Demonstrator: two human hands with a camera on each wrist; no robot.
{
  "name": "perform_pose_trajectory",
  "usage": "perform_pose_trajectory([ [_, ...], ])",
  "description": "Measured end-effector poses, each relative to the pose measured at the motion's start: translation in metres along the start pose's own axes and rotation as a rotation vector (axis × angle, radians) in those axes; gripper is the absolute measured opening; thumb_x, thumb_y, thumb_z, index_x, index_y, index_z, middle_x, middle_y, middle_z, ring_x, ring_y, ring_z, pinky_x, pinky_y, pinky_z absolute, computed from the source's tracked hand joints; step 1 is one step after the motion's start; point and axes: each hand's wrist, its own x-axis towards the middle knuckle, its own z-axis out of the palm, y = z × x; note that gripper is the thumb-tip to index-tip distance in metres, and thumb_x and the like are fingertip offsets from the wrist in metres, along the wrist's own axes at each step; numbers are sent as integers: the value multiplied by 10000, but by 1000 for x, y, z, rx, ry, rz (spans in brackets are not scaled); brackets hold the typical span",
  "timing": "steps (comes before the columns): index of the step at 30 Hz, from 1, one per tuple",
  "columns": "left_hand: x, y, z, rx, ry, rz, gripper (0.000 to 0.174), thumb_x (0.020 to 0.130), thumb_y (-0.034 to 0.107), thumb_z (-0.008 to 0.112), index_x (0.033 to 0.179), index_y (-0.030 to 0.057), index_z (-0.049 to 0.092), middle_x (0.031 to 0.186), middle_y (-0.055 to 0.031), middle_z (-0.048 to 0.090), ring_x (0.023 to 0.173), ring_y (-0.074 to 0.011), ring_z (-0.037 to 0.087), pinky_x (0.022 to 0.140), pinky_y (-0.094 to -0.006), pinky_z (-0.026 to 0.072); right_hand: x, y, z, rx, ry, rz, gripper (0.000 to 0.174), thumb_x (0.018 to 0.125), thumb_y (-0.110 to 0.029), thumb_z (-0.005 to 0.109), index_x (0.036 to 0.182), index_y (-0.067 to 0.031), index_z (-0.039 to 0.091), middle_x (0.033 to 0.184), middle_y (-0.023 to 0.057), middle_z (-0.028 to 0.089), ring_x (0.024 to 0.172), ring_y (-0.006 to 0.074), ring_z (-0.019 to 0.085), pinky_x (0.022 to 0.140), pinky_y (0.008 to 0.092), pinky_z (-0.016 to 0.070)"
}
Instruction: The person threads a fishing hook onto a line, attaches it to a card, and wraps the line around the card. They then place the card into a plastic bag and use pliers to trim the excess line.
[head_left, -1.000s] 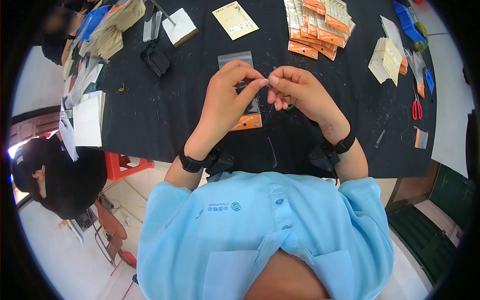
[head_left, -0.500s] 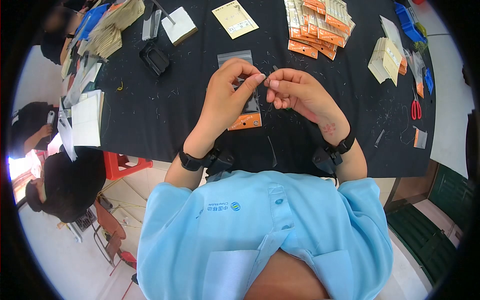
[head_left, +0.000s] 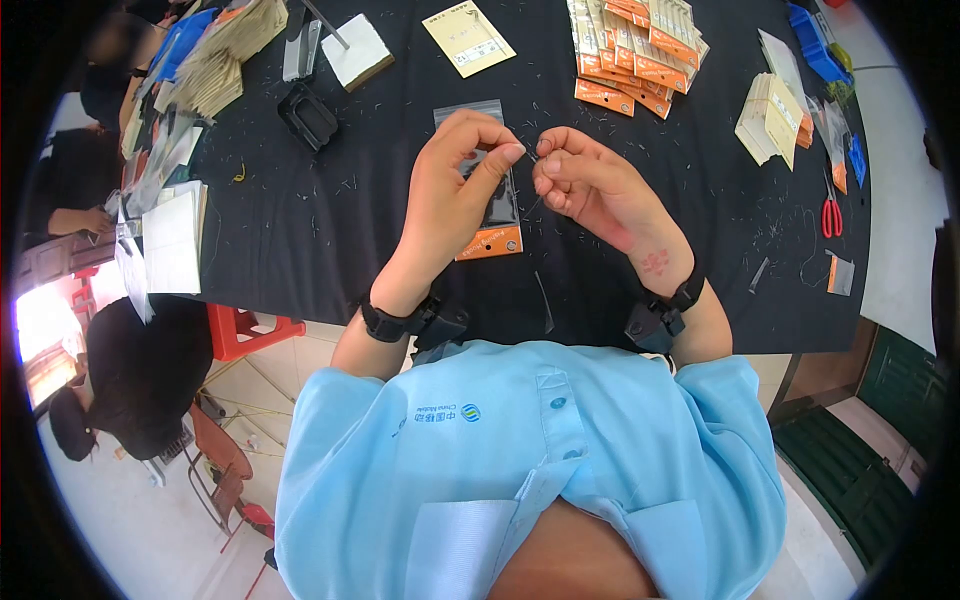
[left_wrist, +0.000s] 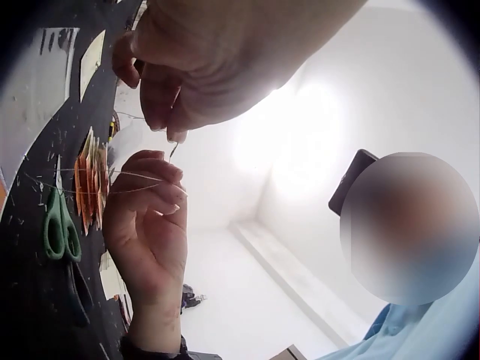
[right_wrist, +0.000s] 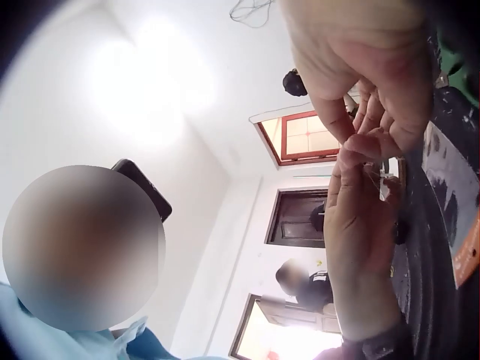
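My left hand [head_left: 445,195] pinches a tiny dark piece [left_wrist: 174,150] between thumb and forefinger; it looks like a hook. A thin clear line [left_wrist: 135,189] runs to my right hand [head_left: 615,195], which pinches it with curled fingers. The fingertips of both hands are close together, a small gap apart in the head view. Under the left hand lies a clear packet with an orange label [head_left: 490,243]. Green-handled scissors [left_wrist: 60,232] lie on the black cloth in the left wrist view. The fingertips partly hide the small piece.
Orange-and-cream packets [head_left: 640,60] are piled at the back, with a card [head_left: 469,39] to their left. A banded card stack [head_left: 768,120] and red scissors [head_left: 832,218] lie at right. A black tray [head_left: 308,117], white block [head_left: 358,52] and papers [head_left: 172,240] are at left.
My right hand has drawn slightly away from the left and its fingers have spread a little. The left hand has shifted slightly leftward. People at the left have moved.
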Motion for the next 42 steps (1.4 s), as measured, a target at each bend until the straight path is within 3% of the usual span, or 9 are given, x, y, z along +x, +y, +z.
perform_pose_trajectory([
  [14,-2,1,4,-16,21,58,67,822,69,617,834,9,590,847,-60,556,767,-165,531,716,-276,422,1,0,2,-109,-23,-42,134,835,-67,555,953,-41,495,772,27,573,697,81,556,593,191,419],
  [23,-3,-5,0,-94,6,-46,76,832,94,616,854,23,605,874,-41,571,786,-141,533,720,-261,414,-4,1,8,-241,39,-72,165,891,-114,527,1025,-20,522,830,86,623,660,79,555,638,198,465],
  [30,-4,-7,3,-220,-29,-97,100,832,112,622,897,41,648,903,-40,627,823,-138,567,733,-257,422,-4,1,7,-358,89,-103,158,899,-122,522,1016,-18,538,833,87,634,663,79,565,619,201,464],
  [37,-5,-3,-1,-44,-56,-62,113,830,132,626,893,43,653,863,-38,636,790,-139,567,723,-262,422,-6,-2,11,-541,150,-106,147,879,-122,549,984,-20,536,777,59,641,645,77,580,583,197,454],
  [39,-5,-4,-3,-56,-131,-120,109,867,86,602,943,10,621,966,-45,603,901,-98,538,794,-238,406,-6,-3,11,-551,159,-122,140,878,-121,551,976,-22,537,775,58,641,643,77,581,579,199,454],
  [42,-6,-8,-3,-114,-126,-159,118,872,96,599,946,7,616,1005,-57,598,927,-111,544,817,-251,424,-6,-3,10,-542,145,-126,144,877,-124,554,976,-20,541,777,58,640,643,76,580,576,198,452],
])
